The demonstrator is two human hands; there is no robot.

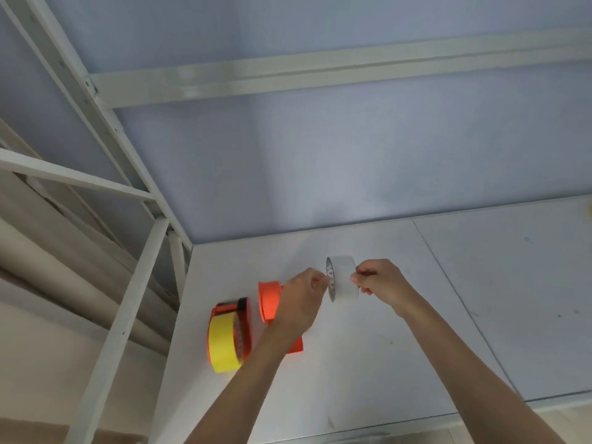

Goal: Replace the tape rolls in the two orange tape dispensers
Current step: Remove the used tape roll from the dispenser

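Both hands up over the table, holding one white roll (344,278) between them, roll on edge, clear of the surface. L hand (304,296) pinches the roll's left rim w/ fingertips at the core side; printed core edge shows just by the fingers. R hand (381,283) curled, thumb and forefinger pinching at the roll's right face. Can't tell if it grips the roll body or a loose tape end, too blurred. Hands close together, roll the only thing between them. Both forearms reach in from bottom of frame.

Below and behind L hand: orange dispenser (269,301), no roll visible in it, standing on the table, partly hidden by L wrist. An orange piece (296,346) shows under the L forearm. Can't tell if it's part of that dispenser.

Just left of it, near but apart: 2nd dispenser (229,310), also orange, w/ yellow roll (222,342) seated in it. Dark cutter part at its far end.

Both dispensers sit toward the left-rear of the white table (400,347). Seam line runs across the tabletop on the right side. A few small marks on the surface.

Rear: pale blue-grey wall panel (320,171) w/ white rail (320,75) across it. Left: white metal frame (128,299), w/ beige rolls (48,251) lying behind it.
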